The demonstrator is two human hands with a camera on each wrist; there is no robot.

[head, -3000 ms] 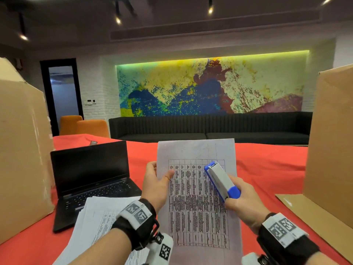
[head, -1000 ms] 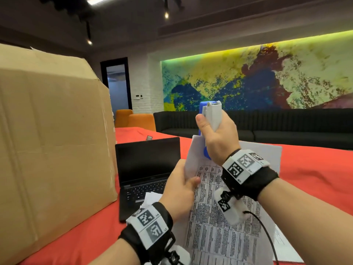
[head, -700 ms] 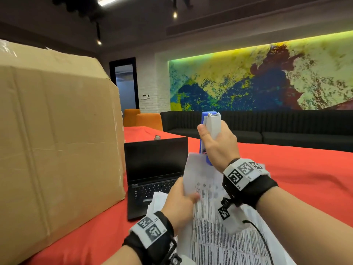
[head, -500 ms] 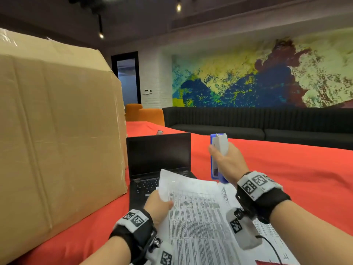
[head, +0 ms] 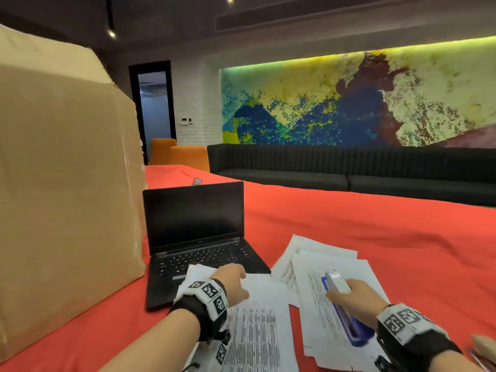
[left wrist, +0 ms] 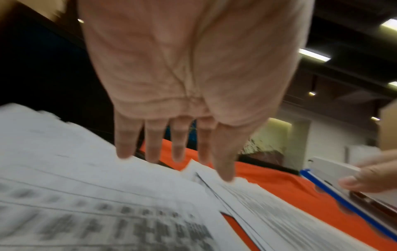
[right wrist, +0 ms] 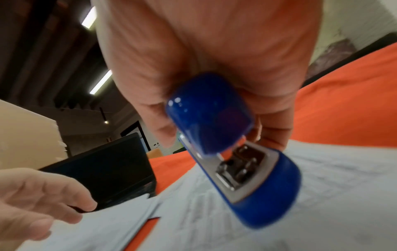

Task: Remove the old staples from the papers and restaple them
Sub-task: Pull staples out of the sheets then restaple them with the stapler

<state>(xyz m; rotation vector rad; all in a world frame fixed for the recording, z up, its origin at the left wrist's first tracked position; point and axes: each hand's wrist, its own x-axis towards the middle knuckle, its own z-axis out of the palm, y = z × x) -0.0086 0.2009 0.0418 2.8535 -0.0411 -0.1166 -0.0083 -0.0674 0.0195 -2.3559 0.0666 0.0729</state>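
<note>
The right hand [head: 357, 300] grips a blue-and-white stapler [head: 345, 310], holding it low over the right pile of papers [head: 319, 267] on the red tabletop [head: 349, 224]. The left hand [head: 232, 283] is spread flat, fingers [left wrist: 150, 146] straight, over the left stack [head: 257, 328], which lies in front of an open laptop [head: 196, 232] beside a cardboard box [head: 67, 183].

head view forward-down, wrist views close
</note>
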